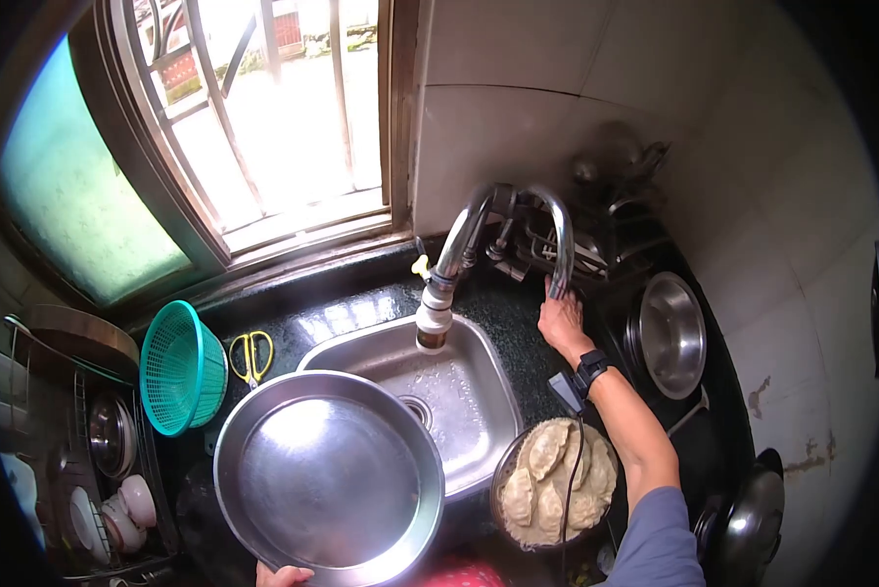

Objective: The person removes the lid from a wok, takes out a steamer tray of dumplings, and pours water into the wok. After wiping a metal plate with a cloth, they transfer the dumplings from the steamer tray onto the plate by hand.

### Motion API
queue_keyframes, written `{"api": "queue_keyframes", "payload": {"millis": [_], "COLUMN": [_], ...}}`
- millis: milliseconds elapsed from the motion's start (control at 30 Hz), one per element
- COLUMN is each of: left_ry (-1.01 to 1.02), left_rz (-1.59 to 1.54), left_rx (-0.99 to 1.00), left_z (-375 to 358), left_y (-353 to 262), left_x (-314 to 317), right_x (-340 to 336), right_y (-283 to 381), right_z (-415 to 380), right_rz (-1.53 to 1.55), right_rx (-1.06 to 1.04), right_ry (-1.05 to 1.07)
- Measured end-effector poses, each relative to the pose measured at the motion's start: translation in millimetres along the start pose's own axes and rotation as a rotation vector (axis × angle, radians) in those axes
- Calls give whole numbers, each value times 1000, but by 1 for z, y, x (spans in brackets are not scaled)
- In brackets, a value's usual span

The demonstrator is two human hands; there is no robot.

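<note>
A wide, round metal pan (327, 479) is tilted over the front left of the steel sink (484, 391). My left hand (283, 575) grips its lower rim, with only a few fingers in view. Beyond the sink, my right hand (563, 321) is at the end of a curved chrome faucet spout (563, 235), its fingers closed about the tip and partly hidden. A dark watch (589, 369) is on that wrist. Another spout, with a white filter end (434, 313), hangs over the basin. Below my right forearm sits a bowl of pleated dumplings (552, 479).
Left of the pan are yellow-handled scissors (252, 357), a teal plastic basket (180, 372) and a dish rack with cups (126, 514). A steel basin (674, 335) stands at right, near a lidded pot (753, 519). A dark cable (575, 470) hangs across the dumplings.
</note>
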State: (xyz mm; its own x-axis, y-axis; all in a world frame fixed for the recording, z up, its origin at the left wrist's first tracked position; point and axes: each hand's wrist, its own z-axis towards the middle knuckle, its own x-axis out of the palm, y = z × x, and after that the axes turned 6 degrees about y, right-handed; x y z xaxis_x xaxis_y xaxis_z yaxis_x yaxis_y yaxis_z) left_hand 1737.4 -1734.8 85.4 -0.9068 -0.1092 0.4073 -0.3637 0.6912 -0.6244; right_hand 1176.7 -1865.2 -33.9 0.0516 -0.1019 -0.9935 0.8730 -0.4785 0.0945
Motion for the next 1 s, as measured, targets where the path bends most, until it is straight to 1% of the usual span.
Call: {"api": "queue_keyframes", "payload": {"millis": [33,67,100,133,167,200,267,333,367,400,467,500,600,667,733,767,800,867,900,933,1000], "left_ry": [-28,-56,-34,-18,-45,-49,-82,-109,-105,-121,-97,-72,-55,-40,29,33,48,92,84,89,103], "left_rz": [7,0,7,15,6,-7,-21,-25,-28,-28,-64,-75,-83,-106,-52,-80,-85,-102,-91,-95,-72], "left_rx": [-18,-14,-18,-27,-20,-18,-1,-5,-7,-11,9,4,11,22,51,39,30,33,62,56,43], "left_z": [2,9,17,17,18,24,32,41,44,47,54,57,68,79,86,87,89,92,91,89,89], "left_y": [0,4,10,14,8,15,19,22,24,27,32,33,37,44,51,50,50,53,53,54,55], "left_x": [12,17,18,18,45,40,51,58,59,60,61,62,62,63,55,59,60,60,64,66,66], "right_x": [15,25,36,47,58,63,68,75,79,80,72,76,73,11,5,-1,-12,-41,-56,-57,-54], "right_y": [-7,-21,-32,-40,-47,-50,-50,-53,-52,-53,-52,-57,-62,-19,-15,-7,8,55,81,100,143], "right_z": [19,35,41,45,49,57,77,92,91,94,86,80,41,1,-32,-52,-70,-108,-122,-135,-158], "right_rz": [34,164,111,96,81,-1,-160,-29,66,45,53,45,-65,75,205,274,340,417,455,469,561], "right_rx": [5,160,41,-33,-106,-136,-198,-91,-157,-146,-56,-60,-157,-19,-80,-144,-188,-273,-338,-454,-550], "right_ry": [-83,235,181,173,164,163,141,107,-90,-100,-4,4,-129,150,124,100,126,177,225,217,296]}}
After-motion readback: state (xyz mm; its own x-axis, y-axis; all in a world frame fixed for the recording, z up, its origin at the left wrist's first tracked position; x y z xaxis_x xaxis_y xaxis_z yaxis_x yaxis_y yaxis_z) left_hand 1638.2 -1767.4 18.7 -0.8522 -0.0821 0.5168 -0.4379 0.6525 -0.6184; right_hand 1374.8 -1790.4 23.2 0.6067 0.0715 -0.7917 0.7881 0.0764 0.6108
